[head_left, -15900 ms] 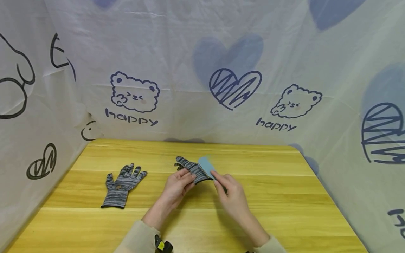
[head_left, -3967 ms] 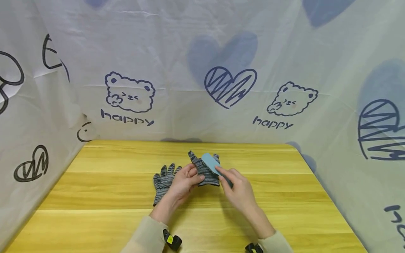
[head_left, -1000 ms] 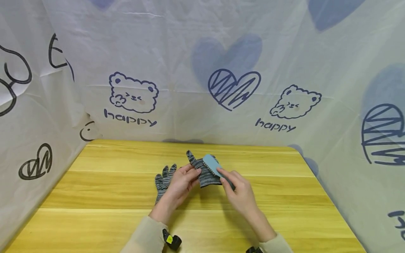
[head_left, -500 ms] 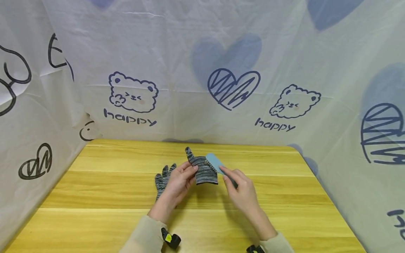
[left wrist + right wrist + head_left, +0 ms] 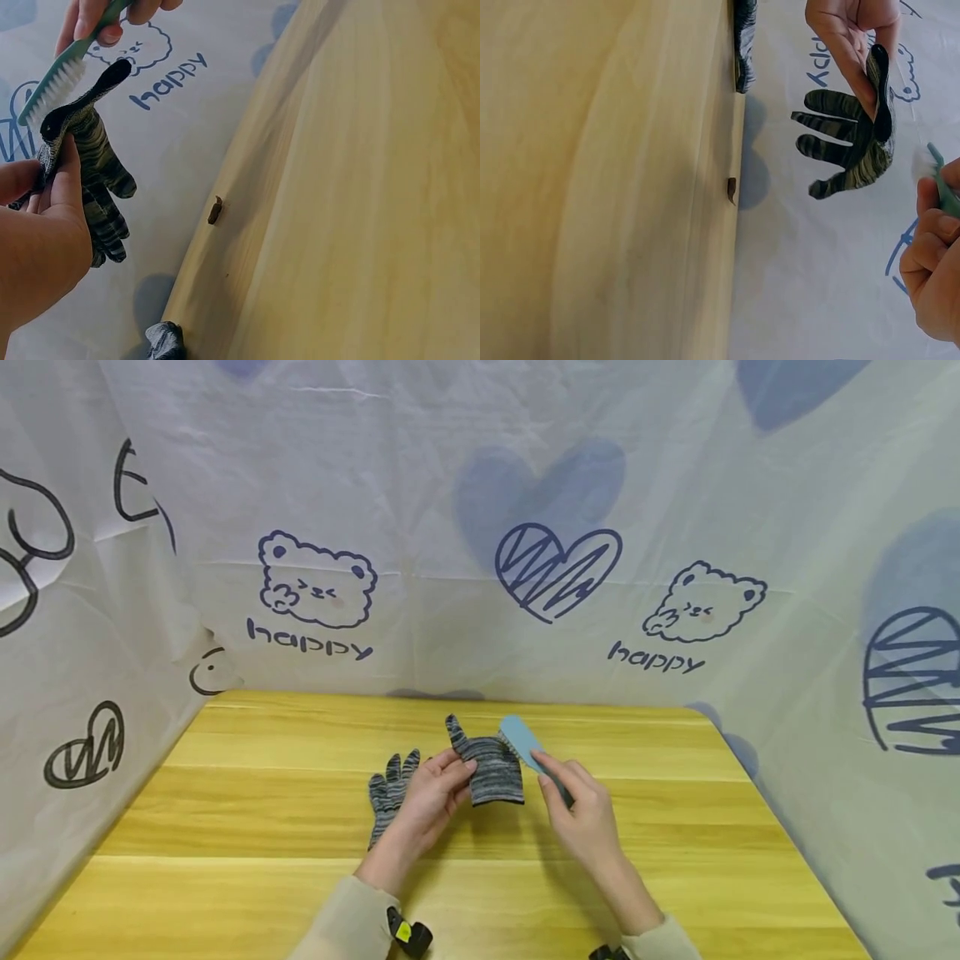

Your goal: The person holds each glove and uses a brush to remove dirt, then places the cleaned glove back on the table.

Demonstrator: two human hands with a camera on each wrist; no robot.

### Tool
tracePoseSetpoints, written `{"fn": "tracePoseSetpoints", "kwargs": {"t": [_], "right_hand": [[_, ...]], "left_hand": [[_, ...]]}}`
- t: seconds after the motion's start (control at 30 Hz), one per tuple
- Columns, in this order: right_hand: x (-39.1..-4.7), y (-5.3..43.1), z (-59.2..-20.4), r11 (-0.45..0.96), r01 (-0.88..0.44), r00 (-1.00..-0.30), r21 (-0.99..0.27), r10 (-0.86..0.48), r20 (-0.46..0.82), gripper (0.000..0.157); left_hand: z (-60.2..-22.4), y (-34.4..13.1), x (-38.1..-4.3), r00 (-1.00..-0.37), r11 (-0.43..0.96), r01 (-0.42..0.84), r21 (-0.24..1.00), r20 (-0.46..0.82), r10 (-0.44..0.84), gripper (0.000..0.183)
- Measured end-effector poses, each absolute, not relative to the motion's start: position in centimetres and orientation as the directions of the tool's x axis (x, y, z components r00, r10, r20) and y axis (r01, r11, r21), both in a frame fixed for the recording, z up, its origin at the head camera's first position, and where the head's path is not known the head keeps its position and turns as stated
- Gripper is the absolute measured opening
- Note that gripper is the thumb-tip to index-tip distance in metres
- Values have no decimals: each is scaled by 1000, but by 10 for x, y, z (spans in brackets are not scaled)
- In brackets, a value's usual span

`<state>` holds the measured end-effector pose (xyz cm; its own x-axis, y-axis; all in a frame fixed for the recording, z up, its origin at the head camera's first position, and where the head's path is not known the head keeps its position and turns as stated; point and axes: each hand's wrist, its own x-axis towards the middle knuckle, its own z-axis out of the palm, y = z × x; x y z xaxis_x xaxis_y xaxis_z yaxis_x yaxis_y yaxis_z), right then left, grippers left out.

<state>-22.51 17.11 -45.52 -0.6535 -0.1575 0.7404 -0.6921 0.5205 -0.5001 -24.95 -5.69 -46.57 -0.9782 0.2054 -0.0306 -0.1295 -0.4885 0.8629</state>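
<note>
My left hand (image 5: pixel 431 797) pinches a grey-and-black striped knit glove (image 5: pixel 497 772) between thumb and fingers, raised above the table. Its dark-edged cuff faces me, and one glove finger sticks up at the left. In my right hand (image 5: pixel 587 814) is a light blue brush (image 5: pixel 523 742), gripped by its darker handle. White bristles (image 5: pixel 58 91) face the glove near its upper right edge; the right wrist view shows a small gap between brush (image 5: pixel 936 154) and glove (image 5: pixel 877 154). A second striped glove (image 5: pixel 386 793) lies on the table, partly hidden behind my left hand.
A small brown scrap (image 5: pixel 215 211) lies on the wooden table (image 5: pixel 225 893), seen in both wrist views. White cloth (image 5: pixel 435 527) with hearts and bear drawings hangs behind the table and along both sides.
Over the last second the brush has shifted right, from the glove's middle to its upper right edge. Earliest, a glove with a brown spot lay farther left and the held glove was turned sideways.
</note>
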Motion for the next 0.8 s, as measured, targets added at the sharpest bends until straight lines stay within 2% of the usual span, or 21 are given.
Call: {"fn": "tracePoseSetpoints", "kwargs": {"t": [0.13,0.2,0.47,0.63,0.73,0.8], "right_hand": [[-225,170,-456,510,-714,-637,-479,-191,747,35],[-225,170,-456,525,-703,-649,-480,-197,735,33],[-227,180,-458,672,-469,-806,-574,-59,589,31],[-228,183,-457,669,-401,-852,-626,-22,523,32],[-228,183,-457,658,-424,-844,-623,-38,534,32],[-228,183,-457,653,-458,-828,-603,-67,557,32]], "left_hand": [[-465,-56,-248,-975,-491,-141,860,-35,217,30],[-464,-56,-248,-975,-499,-138,856,-29,220,27],[-464,-58,-246,-979,-507,-140,850,-42,200,47],[-466,-59,-247,-979,-505,-141,851,-46,197,44],[-467,-60,-247,-980,-484,-143,863,-53,194,45],[-467,-61,-248,-978,-473,-144,869,-53,199,35]]}}
